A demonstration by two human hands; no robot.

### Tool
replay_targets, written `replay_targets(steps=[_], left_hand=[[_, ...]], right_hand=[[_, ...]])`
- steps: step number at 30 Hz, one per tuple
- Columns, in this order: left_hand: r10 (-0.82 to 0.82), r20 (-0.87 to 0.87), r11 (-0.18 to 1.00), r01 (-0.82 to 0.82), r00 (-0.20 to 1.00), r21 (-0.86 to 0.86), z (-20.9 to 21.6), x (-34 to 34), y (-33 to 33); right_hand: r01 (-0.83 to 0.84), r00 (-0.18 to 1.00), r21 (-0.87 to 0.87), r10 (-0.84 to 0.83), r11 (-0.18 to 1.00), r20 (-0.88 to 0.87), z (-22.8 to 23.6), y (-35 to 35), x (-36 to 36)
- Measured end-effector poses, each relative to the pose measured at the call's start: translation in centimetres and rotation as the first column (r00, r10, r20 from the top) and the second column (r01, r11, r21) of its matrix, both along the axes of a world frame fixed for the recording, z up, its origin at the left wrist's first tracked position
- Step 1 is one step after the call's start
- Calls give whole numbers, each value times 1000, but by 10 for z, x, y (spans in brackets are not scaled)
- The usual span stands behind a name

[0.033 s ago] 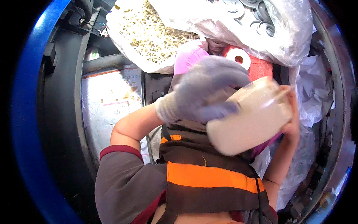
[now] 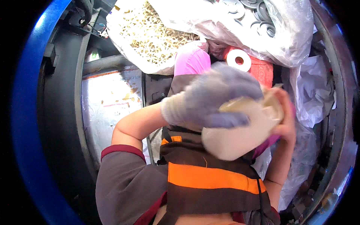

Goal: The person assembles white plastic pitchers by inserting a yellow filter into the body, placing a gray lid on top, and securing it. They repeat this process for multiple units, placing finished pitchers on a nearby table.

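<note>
Over my lap is a beige, flat part [image 2: 234,133] with rounded corners and a raised, glossy rim at its far right end; its exact kind does not show. My bare right hand [image 2: 285,114] grips that right end, fingers curled round its edge. Across the far side reaches my left hand [image 2: 221,99] in a grey knit glove. Its thumb lies over the part's face and the fingers pass along the far edge, smeared by motion, so how firmly they hold is unclear.
A white bag of small yellowish pieces [image 2: 157,41] stands at the far left. A clear plastic bag [image 2: 287,41] of grey round parts [image 2: 264,28] is at the far right. Between them lie a white ring-shaped roll [image 2: 239,60] and red cloth [image 2: 261,71]. A blue rim [image 2: 28,112] curves along the left.
My left hand has moved right, further over the part. The beige part and my right hand have shifted slightly left and toward me.
</note>
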State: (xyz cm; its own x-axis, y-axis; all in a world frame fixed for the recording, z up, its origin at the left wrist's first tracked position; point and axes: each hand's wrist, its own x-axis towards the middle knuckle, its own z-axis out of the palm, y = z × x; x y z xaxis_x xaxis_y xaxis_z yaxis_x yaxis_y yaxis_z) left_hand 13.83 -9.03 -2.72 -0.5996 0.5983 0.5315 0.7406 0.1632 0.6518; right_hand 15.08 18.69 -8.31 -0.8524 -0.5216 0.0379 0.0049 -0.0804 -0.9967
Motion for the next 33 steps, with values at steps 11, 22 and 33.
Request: replay_targets(steps=[11, 22, 33], left_hand=[[-304, 643, 910, 415, 703, -24, -25, -17, 6], [575, 108, 787, -584, 811, 199, -66, -29, -46], [351, 508, 917, -178, 786, -358, -63, -30, -31]], right_hand=[[62, 972, 31, -54, 998, -231, -25, -51, 23], [166, 868, 164, -65, 972, -492, -9, -36, 44], [441, 875, 165, -382, 882, -296, -19, -32, 39]])
